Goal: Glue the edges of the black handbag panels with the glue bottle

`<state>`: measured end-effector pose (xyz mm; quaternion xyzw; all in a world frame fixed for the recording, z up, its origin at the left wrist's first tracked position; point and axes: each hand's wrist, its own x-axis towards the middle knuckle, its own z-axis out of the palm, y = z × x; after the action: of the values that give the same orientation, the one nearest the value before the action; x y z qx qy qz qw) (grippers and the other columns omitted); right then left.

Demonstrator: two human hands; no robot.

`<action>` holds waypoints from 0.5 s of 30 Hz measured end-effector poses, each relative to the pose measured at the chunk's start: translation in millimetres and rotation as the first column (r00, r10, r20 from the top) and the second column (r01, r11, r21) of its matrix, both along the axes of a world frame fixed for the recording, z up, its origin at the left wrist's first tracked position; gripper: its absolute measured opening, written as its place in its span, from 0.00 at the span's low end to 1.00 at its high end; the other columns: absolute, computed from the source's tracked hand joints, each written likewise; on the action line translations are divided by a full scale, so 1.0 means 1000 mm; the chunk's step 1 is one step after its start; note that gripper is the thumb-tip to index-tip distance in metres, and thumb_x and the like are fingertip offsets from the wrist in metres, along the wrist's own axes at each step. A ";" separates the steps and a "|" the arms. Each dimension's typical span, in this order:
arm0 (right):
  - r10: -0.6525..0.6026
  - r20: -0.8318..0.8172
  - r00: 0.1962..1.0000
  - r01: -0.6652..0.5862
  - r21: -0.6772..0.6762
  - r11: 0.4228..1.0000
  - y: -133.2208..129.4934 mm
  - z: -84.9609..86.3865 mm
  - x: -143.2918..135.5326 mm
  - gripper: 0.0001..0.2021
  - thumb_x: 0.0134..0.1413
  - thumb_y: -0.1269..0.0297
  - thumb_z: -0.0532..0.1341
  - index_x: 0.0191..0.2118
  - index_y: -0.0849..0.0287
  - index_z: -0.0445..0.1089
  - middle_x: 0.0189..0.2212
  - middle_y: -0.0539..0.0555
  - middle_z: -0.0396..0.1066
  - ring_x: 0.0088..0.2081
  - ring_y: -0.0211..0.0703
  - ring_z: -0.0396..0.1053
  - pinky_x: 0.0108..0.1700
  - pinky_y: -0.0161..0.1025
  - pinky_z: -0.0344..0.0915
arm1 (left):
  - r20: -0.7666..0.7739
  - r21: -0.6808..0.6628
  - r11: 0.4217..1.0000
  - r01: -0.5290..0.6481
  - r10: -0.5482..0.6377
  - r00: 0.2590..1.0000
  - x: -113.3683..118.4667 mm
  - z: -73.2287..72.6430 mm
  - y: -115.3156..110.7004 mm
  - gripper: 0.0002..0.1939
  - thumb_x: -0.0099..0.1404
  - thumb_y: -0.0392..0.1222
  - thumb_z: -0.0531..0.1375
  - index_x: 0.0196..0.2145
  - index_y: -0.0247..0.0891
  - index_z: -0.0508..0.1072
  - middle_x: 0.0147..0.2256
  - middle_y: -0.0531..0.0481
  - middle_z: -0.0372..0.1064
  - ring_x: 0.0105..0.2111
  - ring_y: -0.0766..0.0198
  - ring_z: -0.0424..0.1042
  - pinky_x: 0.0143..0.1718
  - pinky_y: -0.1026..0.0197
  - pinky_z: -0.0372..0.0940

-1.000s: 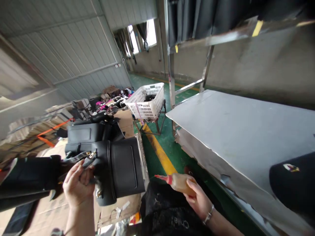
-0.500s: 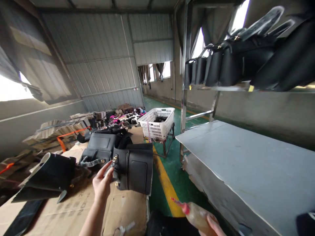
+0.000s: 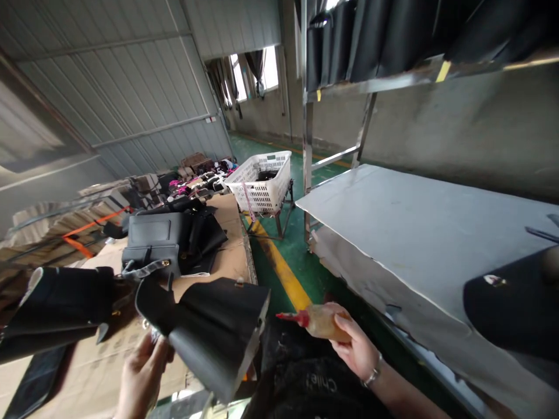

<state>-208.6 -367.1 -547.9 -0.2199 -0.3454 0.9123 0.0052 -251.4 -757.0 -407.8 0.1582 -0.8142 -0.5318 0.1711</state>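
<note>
My left hand (image 3: 146,366) pinches the wrapped handle of a black leather bag piece (image 3: 213,331), which hangs tilted over the front edge of the cardboard-covered table (image 3: 231,256). In my right hand (image 3: 356,349) is a clear squeeze bottle (image 3: 325,323) with a red nozzle pointing left, toward the bag piece. A dark grey bag (image 3: 151,235) with a wrapped handle lies farther back on the cardboard. Another curled black piece (image 3: 61,302) rests at the left.
A white basket (image 3: 262,186) stands on a metal frame beyond the table. At the right are a grey-topped table (image 3: 393,215) with a black piece (image 3: 515,297) on it, and a rack (image 3: 308,139) of black bags.
The view has shifted down and right. My left hand has pulled the bag piece toward me, away from the grey bag. The bottle in my right hand has come up and left.
</note>
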 end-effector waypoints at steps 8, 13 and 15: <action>0.023 0.025 0.999 -0.025 0.082 0.996 0.001 0.010 0.005 0.14 0.39 0.56 0.74 0.32 0.53 0.75 0.33 0.54 0.77 0.35 0.53 0.73 0.30 0.42 0.65 | 0.115 -0.054 0.997 -0.049 0.055 0.992 0.010 -0.004 0.007 0.28 0.46 0.70 0.69 0.22 0.41 0.72 0.16 0.52 0.65 0.16 0.62 0.61 0.15 0.62 0.56; 0.115 0.053 0.992 -0.119 0.079 0.990 -0.009 0.009 -0.011 0.22 0.32 0.53 0.77 0.35 0.53 0.73 0.27 0.48 0.73 0.24 0.37 0.65 0.21 0.30 0.52 | 0.158 -0.012 0.995 -0.095 0.095 0.983 0.024 -0.011 0.005 0.27 0.45 0.68 0.70 0.21 0.41 0.71 0.16 0.51 0.66 0.18 0.58 0.66 0.17 0.59 0.62; 0.125 0.046 0.991 -0.128 0.079 0.989 -0.013 0.010 -0.020 0.24 0.31 0.52 0.78 0.34 0.54 0.71 0.25 0.48 0.72 0.21 0.35 0.63 0.20 0.29 0.49 | 0.164 0.054 0.990 -0.130 0.119 0.979 0.028 -0.013 0.010 0.27 0.45 0.67 0.70 0.22 0.40 0.72 0.16 0.50 0.66 0.20 0.56 0.70 0.21 0.58 0.66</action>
<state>-228.9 -380.0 -538.0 -0.2156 -0.3955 0.8914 -0.0508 -222.9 -746.7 -421.1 0.2567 -0.7963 -0.5313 0.1327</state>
